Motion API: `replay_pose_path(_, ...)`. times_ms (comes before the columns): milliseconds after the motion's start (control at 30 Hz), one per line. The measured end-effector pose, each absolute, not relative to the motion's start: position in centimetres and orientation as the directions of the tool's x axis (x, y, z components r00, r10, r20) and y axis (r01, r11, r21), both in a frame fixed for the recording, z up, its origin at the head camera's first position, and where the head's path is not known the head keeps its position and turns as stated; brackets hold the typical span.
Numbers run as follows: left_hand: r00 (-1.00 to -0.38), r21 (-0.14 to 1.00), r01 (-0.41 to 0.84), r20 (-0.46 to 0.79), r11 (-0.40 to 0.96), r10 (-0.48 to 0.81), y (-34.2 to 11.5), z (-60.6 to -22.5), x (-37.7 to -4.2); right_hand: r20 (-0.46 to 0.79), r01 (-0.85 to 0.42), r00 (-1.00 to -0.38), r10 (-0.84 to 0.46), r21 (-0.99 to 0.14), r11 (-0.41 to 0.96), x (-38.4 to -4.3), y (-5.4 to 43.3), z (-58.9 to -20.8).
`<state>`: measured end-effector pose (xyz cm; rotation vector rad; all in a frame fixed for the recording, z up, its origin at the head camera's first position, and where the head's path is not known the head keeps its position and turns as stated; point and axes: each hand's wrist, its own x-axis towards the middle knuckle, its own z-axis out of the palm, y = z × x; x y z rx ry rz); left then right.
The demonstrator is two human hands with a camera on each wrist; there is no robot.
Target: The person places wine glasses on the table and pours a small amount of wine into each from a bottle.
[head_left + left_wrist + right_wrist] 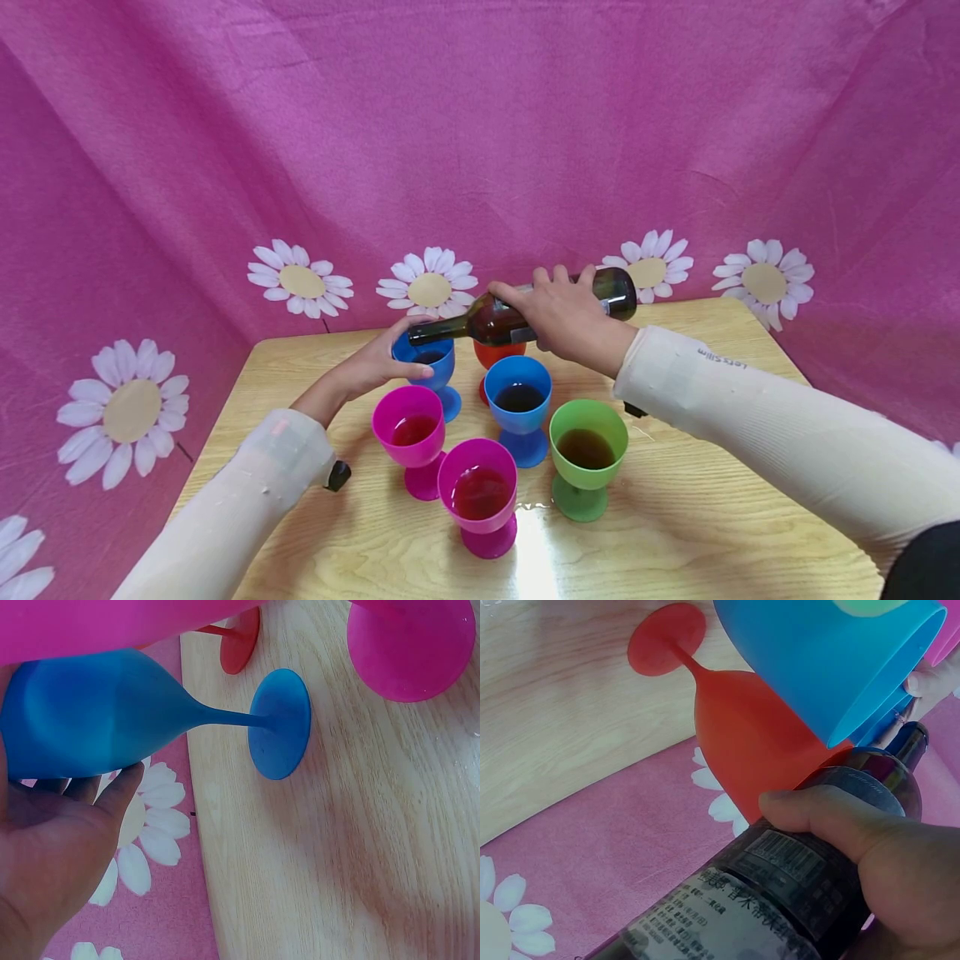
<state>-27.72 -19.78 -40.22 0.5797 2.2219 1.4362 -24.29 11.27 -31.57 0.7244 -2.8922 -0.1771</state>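
My right hand (573, 325) grips a dark glass wine bottle (487, 323) round its body. The bottle lies almost level, its neck pointing left and its mouth over the rim of the back-left blue goblet (444, 367). Dark liquid shows inside that goblet. My left hand (367, 367) holds the same goblet round its bowl, thumb on the near side. In the left wrist view, the goblet's foot (279, 724) is at the tabletop. A printed label (712, 919) covers the bottle's body in the right wrist view.
A red goblet (742, 727) stands behind the bottle, partly hidden. Nearer are a second blue goblet (525, 446), a green goblet (581, 500) and two pink goblets (487, 542), holding liquid. Wet spots lie on the wooden table (675, 500). A pink flowered cloth (480, 150) hangs behind.
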Motion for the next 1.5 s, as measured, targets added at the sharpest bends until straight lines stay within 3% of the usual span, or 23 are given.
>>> replay_pose_path(767,-0.822,0.931,0.084,-0.138,0.356,0.552,-19.8,-40.4,-27.9,0.120,-0.458,-0.872,-0.474,0.140,0.878,-24.4,11.3,-31.7)
replay_pose_path(1500,-0.844,0.893,0.056,-0.196,0.446,0.499,-19.8,-40.3,-27.7,0.057,-0.392,-0.920,-0.388,-0.069,0.918,-24.4,12.7,-32.1)
